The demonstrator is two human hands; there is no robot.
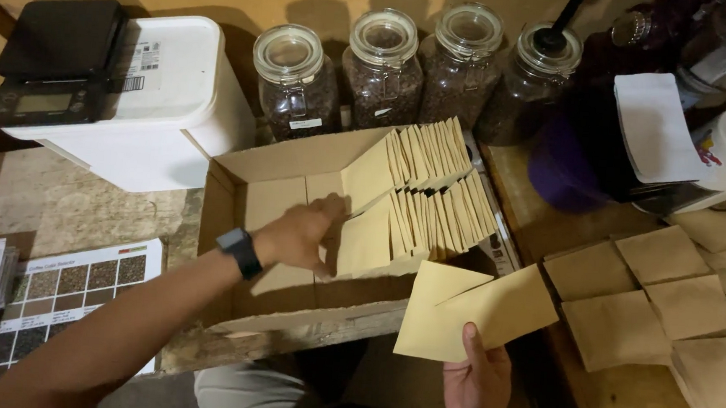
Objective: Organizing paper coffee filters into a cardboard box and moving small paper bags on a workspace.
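An open cardboard box [239, 175] holds two rows of upright tan paper envelopes [431, 191] packed toward its right end. My left hand [298, 234], with a black watch on the wrist, reaches into the box and its fingers touch the front envelope of the near row. My right hand [478, 383] holds two loose tan envelopes [466, 307] fanned out just in front of the box's right corner.
Several glass jars of dark beans [384, 67] stand behind the box. A white lidded tub [164, 91] with a black scale [57, 55] sits at left. Flat tan envelopes [659, 302] lie at right, a printed colour chart [73, 283] at lower left.
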